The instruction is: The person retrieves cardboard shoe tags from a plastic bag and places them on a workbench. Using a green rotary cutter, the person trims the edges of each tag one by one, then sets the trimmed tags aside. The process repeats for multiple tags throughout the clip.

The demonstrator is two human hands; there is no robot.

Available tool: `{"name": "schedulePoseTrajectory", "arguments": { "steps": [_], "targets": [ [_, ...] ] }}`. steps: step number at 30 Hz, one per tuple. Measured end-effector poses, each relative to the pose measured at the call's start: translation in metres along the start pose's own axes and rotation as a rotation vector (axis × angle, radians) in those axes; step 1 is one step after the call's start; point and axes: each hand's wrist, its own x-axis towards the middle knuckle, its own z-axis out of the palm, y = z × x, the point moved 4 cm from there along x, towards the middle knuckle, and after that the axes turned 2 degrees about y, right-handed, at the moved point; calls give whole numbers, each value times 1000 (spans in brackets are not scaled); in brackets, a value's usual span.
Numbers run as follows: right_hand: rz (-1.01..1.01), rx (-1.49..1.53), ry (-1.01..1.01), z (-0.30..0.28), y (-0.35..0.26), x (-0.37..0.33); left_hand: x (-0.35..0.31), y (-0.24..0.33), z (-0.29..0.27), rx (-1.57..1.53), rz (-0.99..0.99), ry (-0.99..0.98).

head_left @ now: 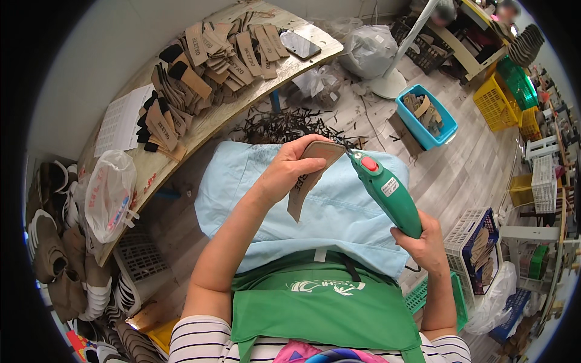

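Observation:
Between the thumb and fingers of my left hand [289, 169] is a flat tan shoe piece [307, 181], a strap with rounded end and dark lettering, tilted over my lap. My right hand [425, 244] grips the lower body of green electric scissors [387, 193] with a red button. Their small dark blade tip meets or nearly meets the strap's upper right edge; whether it touches I cannot tell. A light blue cloth [242, 199] covers my lap, below a green apron [327, 308].
On the curved table [212, 124] lie piled tan straps [227, 57], a phone [300, 44], a paper sheet [124, 115] and a plastic bag [111, 193]. Black scraps [284, 126] litter the floor. A blue bin [448, 134] holds more pieces. Shoes [51, 254] and baskets [496, 101] flank me.

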Motion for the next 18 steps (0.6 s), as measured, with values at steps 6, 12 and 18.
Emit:
{"name": "schedulePoseTrajectory", "arguments": {
  "steps": [6, 12, 18],
  "targets": [
    [-157, -126, -22, -5, -8, 4, -7, 9, -4, 133, -37, -67],
    [-209, -190, -53, -11, -7, 6, -9, 16, -11, 138, -46, -121],
    [-332, -338, -27, -16, -14, 9, -11, 15, -12, 150, -61, -165]
  ]
}}
